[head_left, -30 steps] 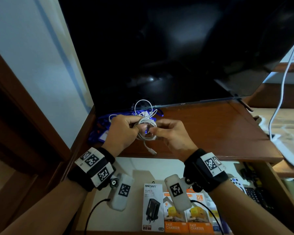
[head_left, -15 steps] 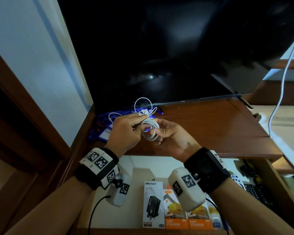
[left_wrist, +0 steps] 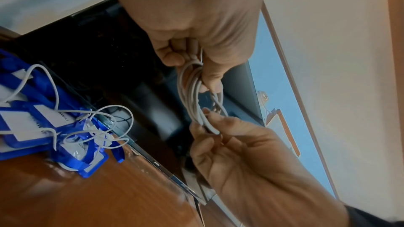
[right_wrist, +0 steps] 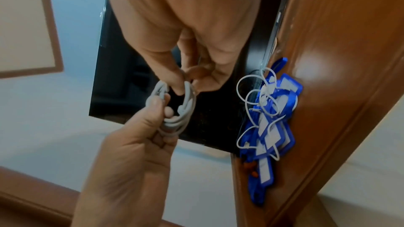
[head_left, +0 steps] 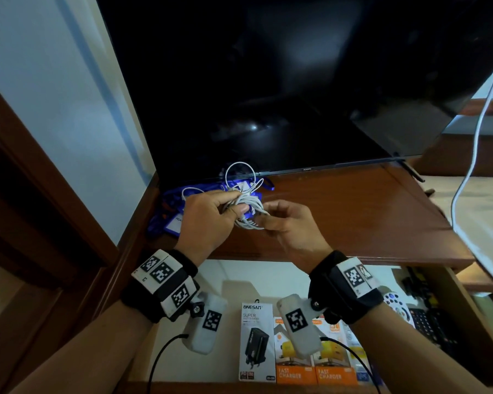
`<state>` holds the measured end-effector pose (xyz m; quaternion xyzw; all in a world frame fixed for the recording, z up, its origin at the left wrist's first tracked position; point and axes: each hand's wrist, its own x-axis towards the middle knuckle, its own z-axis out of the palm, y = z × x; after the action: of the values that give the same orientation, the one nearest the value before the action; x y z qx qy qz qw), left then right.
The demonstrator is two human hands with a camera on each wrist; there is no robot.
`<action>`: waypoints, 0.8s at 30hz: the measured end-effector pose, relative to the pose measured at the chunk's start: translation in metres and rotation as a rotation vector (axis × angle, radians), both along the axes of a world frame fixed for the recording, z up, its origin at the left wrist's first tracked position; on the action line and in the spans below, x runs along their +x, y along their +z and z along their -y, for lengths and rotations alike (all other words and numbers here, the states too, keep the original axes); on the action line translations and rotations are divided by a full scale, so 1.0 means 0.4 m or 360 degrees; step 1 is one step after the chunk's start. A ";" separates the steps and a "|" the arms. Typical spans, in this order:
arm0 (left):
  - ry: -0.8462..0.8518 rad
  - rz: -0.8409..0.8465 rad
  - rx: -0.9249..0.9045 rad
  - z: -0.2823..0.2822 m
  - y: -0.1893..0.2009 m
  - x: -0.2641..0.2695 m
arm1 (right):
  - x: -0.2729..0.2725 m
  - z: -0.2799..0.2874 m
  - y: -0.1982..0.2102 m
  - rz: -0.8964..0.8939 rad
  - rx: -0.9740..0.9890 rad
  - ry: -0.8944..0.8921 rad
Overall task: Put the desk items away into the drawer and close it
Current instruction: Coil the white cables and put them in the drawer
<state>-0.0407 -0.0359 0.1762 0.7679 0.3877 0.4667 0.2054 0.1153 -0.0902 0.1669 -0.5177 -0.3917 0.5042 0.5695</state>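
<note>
Holding the coiled white cable (head_left: pixel 246 207) above the desk (head_left: pixel 339 211), the left hand (head_left: pixel 208 220) has its grip curled tight round the loops so they cannot spring apart, while the right hand (head_left: pixel 289 230) pinches the lower end; the open drawer (head_left: pixel 467 302) waits below

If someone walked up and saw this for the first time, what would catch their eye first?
First, the coiled white cable held above the wooden desk, gripped by the left hand and pinched by the right hand. Next, the heap of blue tags with thin white cords, lying on the desk's back left corner under the big dark screen. Below, the open drawer shows charger boxes along its front.
</note>
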 end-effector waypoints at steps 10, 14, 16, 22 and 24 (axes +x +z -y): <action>-0.0053 0.0050 -0.0100 -0.036 0.018 -0.024 | 0.020 0.018 0.005 0.0082 0.0093 0.0165; -0.0062 0.0105 -0.0107 -0.038 0.016 -0.021 | 0.028 0.017 0.009 -0.0010 0.0073 0.0248; -0.0046 0.0153 -0.0224 -0.034 0.012 -0.019 | 0.027 0.016 0.003 0.0136 0.0048 0.0208; -0.0023 0.0517 -0.0733 -0.014 -0.009 0.008 | 0.011 0.005 -0.029 0.0111 -0.0075 0.0105; 0.0006 0.0689 -0.0887 -0.010 -0.016 0.019 | 0.002 0.006 -0.027 0.0043 -0.0106 0.0120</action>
<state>-0.0332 -0.0319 0.1697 0.5647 0.4491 0.4954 0.4837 0.1160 -0.0924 0.1561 -0.5280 -0.4018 0.5310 0.5271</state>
